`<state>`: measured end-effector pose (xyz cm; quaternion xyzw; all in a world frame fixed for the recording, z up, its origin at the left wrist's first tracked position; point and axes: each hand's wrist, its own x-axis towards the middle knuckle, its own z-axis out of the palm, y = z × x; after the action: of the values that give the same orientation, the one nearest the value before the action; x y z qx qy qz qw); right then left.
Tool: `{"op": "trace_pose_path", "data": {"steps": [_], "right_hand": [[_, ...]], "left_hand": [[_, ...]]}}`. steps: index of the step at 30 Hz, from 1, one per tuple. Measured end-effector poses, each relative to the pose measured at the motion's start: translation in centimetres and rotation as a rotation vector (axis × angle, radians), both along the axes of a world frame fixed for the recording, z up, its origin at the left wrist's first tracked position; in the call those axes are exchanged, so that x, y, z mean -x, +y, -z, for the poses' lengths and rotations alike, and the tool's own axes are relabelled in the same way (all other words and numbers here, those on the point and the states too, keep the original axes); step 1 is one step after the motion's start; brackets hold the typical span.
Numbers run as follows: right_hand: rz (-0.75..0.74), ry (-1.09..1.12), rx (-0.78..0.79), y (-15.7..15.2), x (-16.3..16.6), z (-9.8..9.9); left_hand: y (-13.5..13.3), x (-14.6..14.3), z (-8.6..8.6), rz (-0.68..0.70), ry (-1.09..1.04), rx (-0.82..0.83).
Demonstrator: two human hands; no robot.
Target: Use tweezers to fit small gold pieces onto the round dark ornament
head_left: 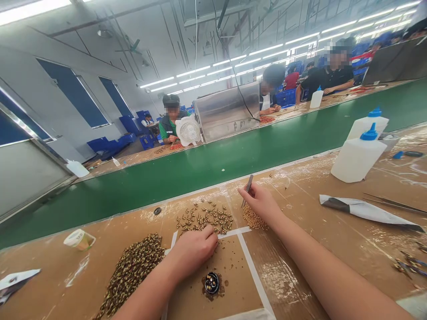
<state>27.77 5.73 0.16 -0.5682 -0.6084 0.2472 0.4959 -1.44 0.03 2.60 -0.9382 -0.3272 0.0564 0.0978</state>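
Note:
My left hand [192, 249] rests curled on the cardboard-covered bench, fingertips pinched at the near edge of a scatter of small brass-coloured parts [204, 218]. What it pinches is too small to make out. My right hand [260, 202] is closed round metal tweezers [247, 186], which point up and away. It hovers over a small heap of tan beads [253, 218]. A round black piece with small studs [211, 282] lies below my left hand, inside a square marked with white tape [248, 260]. A large pile of brass-and-dark parts [131, 271] lies to the left.
A green conveyor belt [213, 162] runs across behind the bench. Two white glue bottles with blue caps [358, 155] stand at right, near a folded paper [363, 209] and spare tweezers [390, 202]. A small white cup [79, 239] sits at left. People work across the belt beside a fan [188, 130].

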Motion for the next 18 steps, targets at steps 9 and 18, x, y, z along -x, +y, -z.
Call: {"op": "trace_pose_path", "data": {"steps": [9, 18], "right_hand": [[-0.03, -0.127, 0.043, 0.6, -0.7, 0.5], [-0.07, -0.237, 0.121, 0.0, -0.6, 0.7]], "left_hand": [[-0.1, -2.3, -1.5, -0.329, -0.52, 0.255], [0.1, -1.7, 2.4, -0.566, -1.34, 1.148]]}}
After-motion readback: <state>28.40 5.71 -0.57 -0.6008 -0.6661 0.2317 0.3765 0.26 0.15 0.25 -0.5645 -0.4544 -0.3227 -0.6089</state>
